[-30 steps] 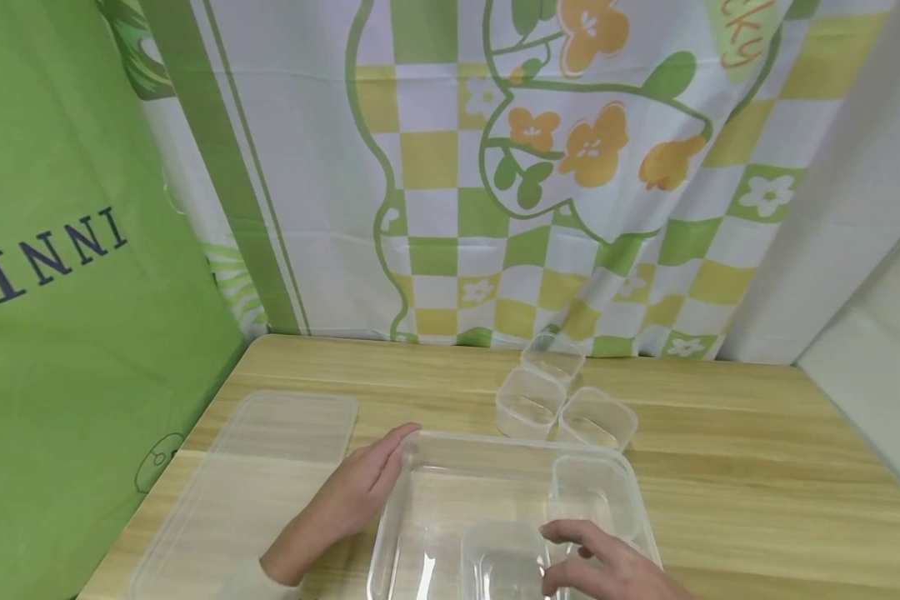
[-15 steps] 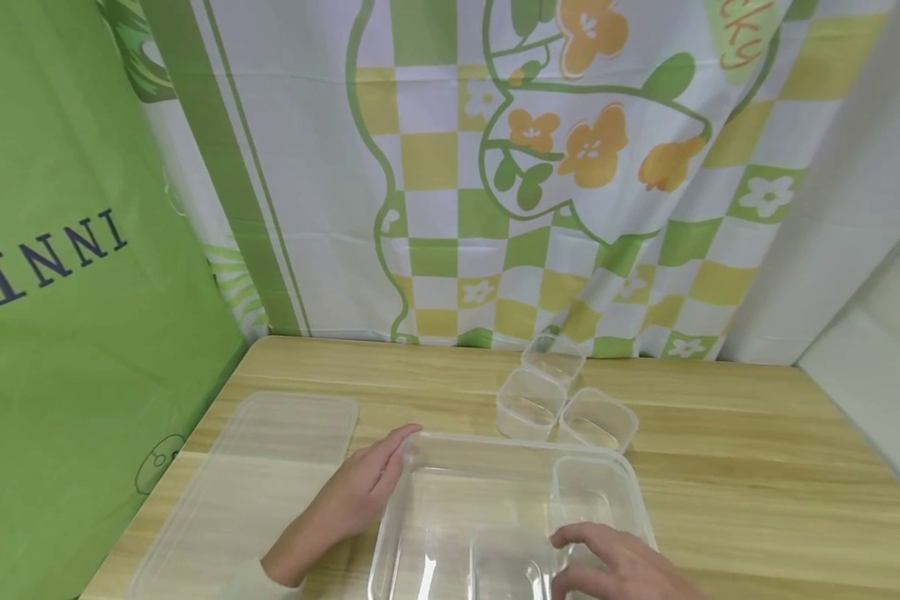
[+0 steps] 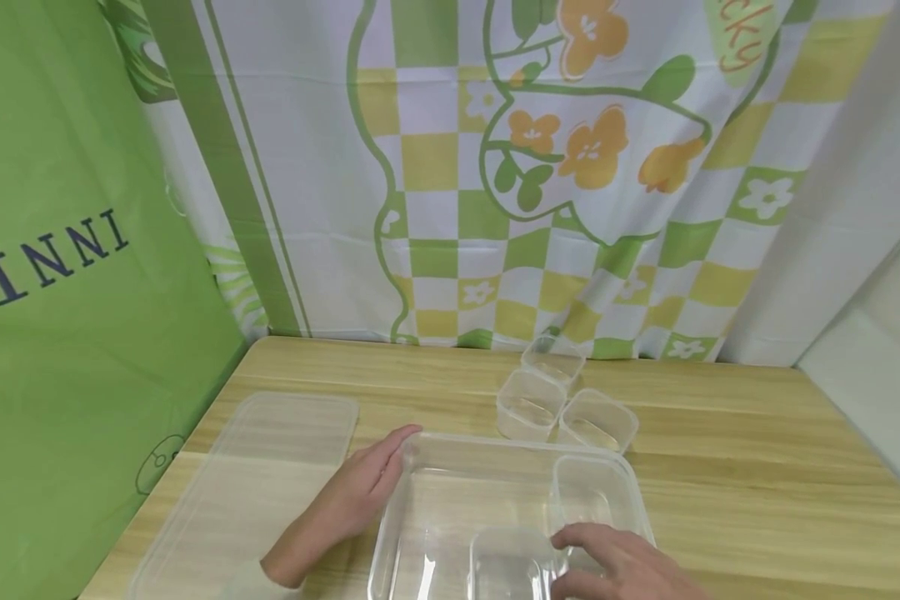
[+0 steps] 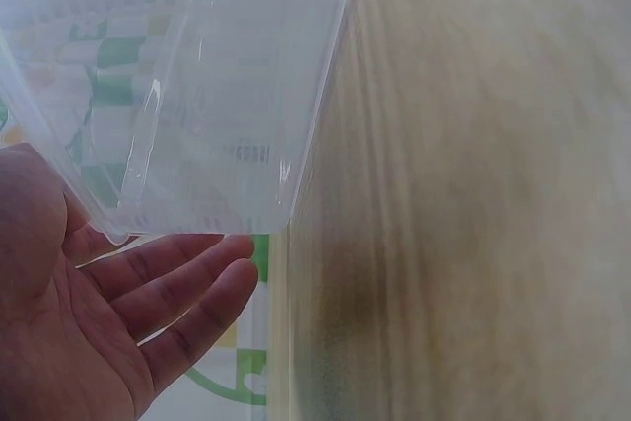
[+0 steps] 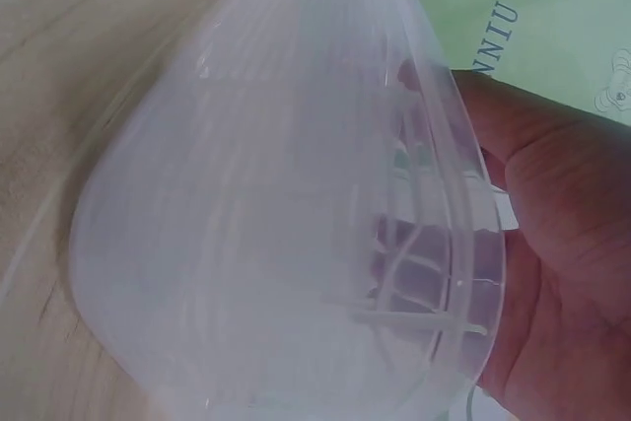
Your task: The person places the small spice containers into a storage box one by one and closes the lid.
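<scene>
A large clear plastic food container [image 3: 506,442] stands at the table's front. My left hand [image 3: 363,493] lies along its far left corner. In the left wrist view, the left fingers [image 4: 177,298] extend beside its outer wall. My right hand [image 3: 615,567] reaches over the right side with bent fingers, holding the right edge of a small clear box [image 3: 504,567] inside. In the right wrist view those fingers show blurred through the large container's wall [image 5: 246,194]. Another small clear box [image 3: 588,479] sits in the far right corner, partly hidden by the right hand.
A large flat translucent lid [image 3: 262,467] lies left of the container. Behind the container, 3 small clear boxes stand close together, the nearest box [image 3: 598,417] close to its far rim. A patterned curtain [image 3: 457,208] hangs behind the wooden table [image 3: 757,450].
My right hand has shifted slightly right, and the small box at its fingertips has moved right with it. My left hand and the large container have stayed in place.
</scene>
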A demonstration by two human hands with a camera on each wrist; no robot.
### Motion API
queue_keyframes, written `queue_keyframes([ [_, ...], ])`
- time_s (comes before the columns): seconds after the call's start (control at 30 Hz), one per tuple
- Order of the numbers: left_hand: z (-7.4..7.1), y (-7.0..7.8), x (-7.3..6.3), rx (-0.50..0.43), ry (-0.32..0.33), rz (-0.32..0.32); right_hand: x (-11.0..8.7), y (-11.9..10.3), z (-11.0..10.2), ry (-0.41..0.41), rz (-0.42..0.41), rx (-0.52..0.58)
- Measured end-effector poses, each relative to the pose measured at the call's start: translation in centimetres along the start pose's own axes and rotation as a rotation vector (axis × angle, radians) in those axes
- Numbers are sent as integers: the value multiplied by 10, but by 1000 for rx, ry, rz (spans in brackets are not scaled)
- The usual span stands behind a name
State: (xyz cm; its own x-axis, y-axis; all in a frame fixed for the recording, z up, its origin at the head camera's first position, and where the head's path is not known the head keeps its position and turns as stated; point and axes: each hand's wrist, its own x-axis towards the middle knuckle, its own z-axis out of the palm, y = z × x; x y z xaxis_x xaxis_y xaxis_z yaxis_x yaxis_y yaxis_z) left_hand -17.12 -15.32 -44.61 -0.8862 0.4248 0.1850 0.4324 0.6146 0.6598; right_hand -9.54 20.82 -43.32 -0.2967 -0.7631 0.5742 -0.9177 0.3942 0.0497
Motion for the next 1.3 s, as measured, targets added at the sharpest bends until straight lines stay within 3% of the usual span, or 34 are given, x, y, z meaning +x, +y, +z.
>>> queue_keyframes([
  [0.2,0,0,0,6,6,2,-1,-4,-4,-19,31,-20],
  [0.47,1,-1,0,13,14,17,-3,-11,-11,-125,109,0],
  [0.73,0,0,-1,-1,31,37,-2,-6,-12,-73,62,11],
  [1.0,0,1,-1,-12,36,40,0,-3,-18,-127,170,128],
  [1.3,0,0,0,-17,29,32,10,9,-33,-55,198,52],
])
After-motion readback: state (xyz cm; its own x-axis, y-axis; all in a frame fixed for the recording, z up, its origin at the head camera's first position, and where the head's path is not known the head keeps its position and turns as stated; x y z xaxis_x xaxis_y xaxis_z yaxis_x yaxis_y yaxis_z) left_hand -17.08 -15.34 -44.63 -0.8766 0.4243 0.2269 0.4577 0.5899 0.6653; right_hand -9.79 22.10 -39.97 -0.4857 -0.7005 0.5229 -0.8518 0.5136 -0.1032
